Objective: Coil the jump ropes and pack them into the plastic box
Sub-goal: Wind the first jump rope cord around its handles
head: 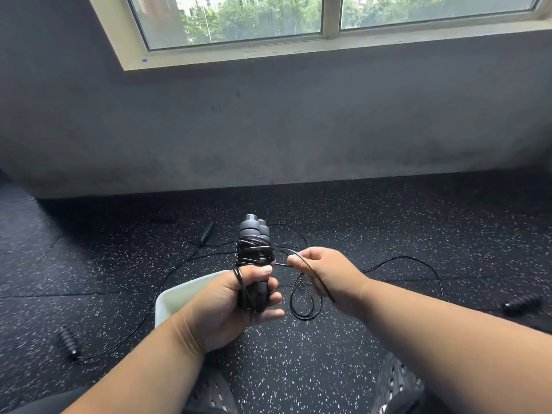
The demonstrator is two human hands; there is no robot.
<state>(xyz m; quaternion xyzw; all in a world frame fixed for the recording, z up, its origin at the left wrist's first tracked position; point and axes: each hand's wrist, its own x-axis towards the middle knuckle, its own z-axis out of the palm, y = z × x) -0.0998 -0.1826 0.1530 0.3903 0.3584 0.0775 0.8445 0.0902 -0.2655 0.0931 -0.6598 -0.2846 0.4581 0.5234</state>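
My left hand (pixel 233 306) grips two grey jump rope handles (pixel 254 234) held upright together, with thin black cord wound several times around them. My right hand (pixel 325 276) pinches the free end of that cord (pixel 301 306), which hangs in a loop below my fingers. The white plastic box (pixel 179 297) sits on the floor just behind my left wrist, partly hidden by it. Other ropes lie loose on the floor, with black handles at the left (pixel 68 342), the right (pixel 521 304) and further back (pixel 207 233).
The floor is black speckled rubber mat. A dark wall with a window runs across the back. Loose black cord (pixel 418 261) trails over the floor to the right and left. My shoes (pixel 397 383) show at the bottom edge.
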